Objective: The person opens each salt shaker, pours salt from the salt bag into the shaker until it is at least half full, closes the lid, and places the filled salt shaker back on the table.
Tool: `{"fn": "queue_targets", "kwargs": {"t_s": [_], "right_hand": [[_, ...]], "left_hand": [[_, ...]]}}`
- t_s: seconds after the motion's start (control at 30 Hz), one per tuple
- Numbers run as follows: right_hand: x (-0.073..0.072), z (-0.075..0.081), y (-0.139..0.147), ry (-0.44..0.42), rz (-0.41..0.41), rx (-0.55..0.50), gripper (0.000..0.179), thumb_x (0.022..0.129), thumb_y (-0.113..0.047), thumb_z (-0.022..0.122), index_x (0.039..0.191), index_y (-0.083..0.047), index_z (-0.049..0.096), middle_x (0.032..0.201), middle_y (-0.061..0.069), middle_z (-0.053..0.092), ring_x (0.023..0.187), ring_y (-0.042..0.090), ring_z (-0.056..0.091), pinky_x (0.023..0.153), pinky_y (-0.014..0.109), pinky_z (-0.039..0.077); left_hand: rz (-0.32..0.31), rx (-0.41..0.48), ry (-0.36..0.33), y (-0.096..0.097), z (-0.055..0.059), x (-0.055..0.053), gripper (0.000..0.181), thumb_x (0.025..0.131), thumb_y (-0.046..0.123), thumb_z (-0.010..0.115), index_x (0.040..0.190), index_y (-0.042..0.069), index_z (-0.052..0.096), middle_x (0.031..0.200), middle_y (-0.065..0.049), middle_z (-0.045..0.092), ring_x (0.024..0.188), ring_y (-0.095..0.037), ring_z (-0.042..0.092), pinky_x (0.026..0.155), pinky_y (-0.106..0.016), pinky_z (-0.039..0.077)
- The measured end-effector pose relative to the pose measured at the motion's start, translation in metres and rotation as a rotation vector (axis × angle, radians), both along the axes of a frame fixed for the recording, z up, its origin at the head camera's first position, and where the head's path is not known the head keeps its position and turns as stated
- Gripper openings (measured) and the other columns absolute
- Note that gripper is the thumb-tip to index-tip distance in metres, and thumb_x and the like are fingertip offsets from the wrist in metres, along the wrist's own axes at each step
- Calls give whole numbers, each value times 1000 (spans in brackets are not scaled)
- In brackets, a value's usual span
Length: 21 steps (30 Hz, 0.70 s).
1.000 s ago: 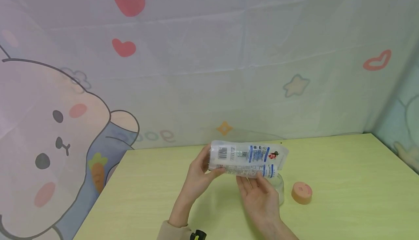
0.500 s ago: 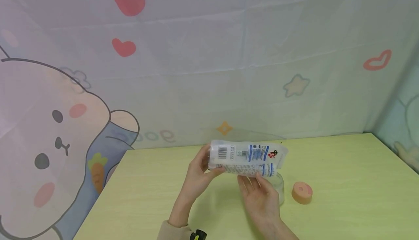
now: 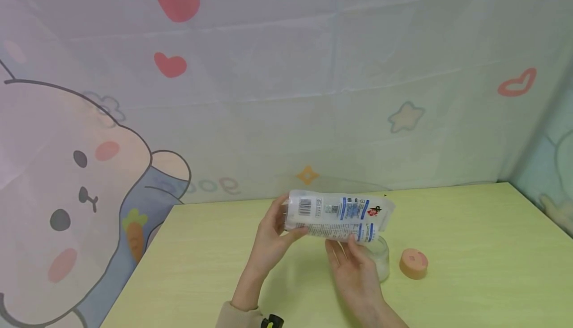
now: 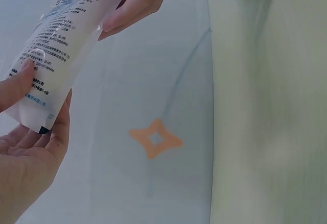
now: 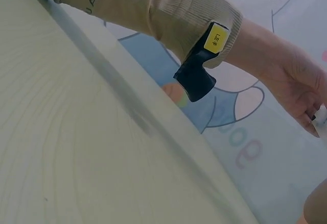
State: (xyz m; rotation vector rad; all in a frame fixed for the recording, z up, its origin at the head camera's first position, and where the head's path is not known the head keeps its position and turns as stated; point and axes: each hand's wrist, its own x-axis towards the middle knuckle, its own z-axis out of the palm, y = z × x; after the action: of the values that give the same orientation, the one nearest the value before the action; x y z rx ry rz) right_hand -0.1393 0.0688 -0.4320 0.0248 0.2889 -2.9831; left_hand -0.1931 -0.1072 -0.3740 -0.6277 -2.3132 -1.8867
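A white printed plastic bag (image 3: 335,216) is held up nearly level above the table. My left hand (image 3: 270,243) grips its left end, thumb in front and fingers behind. At the bag's lower right edge, the thumb of my right hand (image 3: 358,276) lies on the front, with the fingers underneath. In the left wrist view both hands hold the bag (image 4: 56,43). A clear jar (image 3: 381,261) with whitish contents stands below the bag's right end, partly hidden by the bag and my right hand. The right wrist view shows my left hand (image 5: 299,89) but mostly misses the bag.
An orange round lid (image 3: 413,263) lies on the pale yellow-green table (image 3: 483,248), just right of the jar. A cartoon-printed cloth (image 3: 277,94) hangs behind the table's far edge. My left wrist wears a black strap mount (image 5: 196,76).
The bag and both hands hold nearly the same place. My right hand shifts very slightly, and a little more of the jar shows. The lid stays put.
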Motion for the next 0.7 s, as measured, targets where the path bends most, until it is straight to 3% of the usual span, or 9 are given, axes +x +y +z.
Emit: {"fn": "queue_targets", "kwargs": {"t_s": [0.23, 0.53, 0.7], "right_hand": [[0, 2, -1, -30, -5, 17, 26, 101, -16, 46, 124, -26, 43, 120, -7, 59, 119, 11, 55, 112, 27, 36], [-1, 3, -1, -42, -11, 23, 25, 100, -18, 47, 123, -26, 42, 118, -7, 60, 118, 11, 56, 111, 27, 38], [-1, 3, -1, -40, -10, 20, 26, 100, -18, 47, 124, -27, 42, 120, -7, 59, 120, 11, 55, 115, 28, 32]], "left_hand": [[-10, 29, -13, 1, -1, 0, 58, 79, -2, 73, 130, 17, 53, 124, -7, 63, 109, -18, 62, 94, -21, 48], [-10, 45, -1, 1, -1, 1, 57, 79, -3, 73, 129, 17, 53, 124, -7, 63, 109, -16, 62, 93, -22, 49], [-19, 50, 5, 1, -2, 1, 56, 80, -2, 73, 129, 17, 53, 124, -7, 63, 108, -16, 62, 92, -22, 50]]}}
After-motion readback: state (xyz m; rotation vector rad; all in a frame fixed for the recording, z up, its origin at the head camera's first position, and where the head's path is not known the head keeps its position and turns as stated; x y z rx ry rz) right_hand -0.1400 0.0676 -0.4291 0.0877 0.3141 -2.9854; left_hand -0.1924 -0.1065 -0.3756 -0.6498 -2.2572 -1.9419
